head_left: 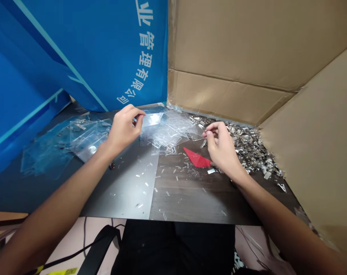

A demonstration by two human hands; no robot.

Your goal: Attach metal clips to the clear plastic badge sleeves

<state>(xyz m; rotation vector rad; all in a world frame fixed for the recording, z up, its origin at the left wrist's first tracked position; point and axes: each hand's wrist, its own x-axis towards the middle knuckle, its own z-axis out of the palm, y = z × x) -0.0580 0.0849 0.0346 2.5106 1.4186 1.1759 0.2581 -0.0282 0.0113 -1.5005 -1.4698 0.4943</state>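
Observation:
My left hand (126, 124) pinches a clear plastic badge sleeve (154, 119) by its left edge, above a heap of similar clear sleeves (173, 131). My right hand (221, 143) is closed at the thumb and fingertips on a small metal clip (203, 143), mostly hidden and hard to make out. It is at the left side of a large pile of shiny metal clips (249, 149). Just left of my right wrist, a red pointed piece (196, 158) lies on the table.
More clear sleeves (90, 141) lie to the left, beyond my left forearm. Small clear plastic strips (146, 184) are scattered over the dark table (184, 202). A blue printed panel (104, 49) and cardboard walls (227, 46) enclose the back and right side.

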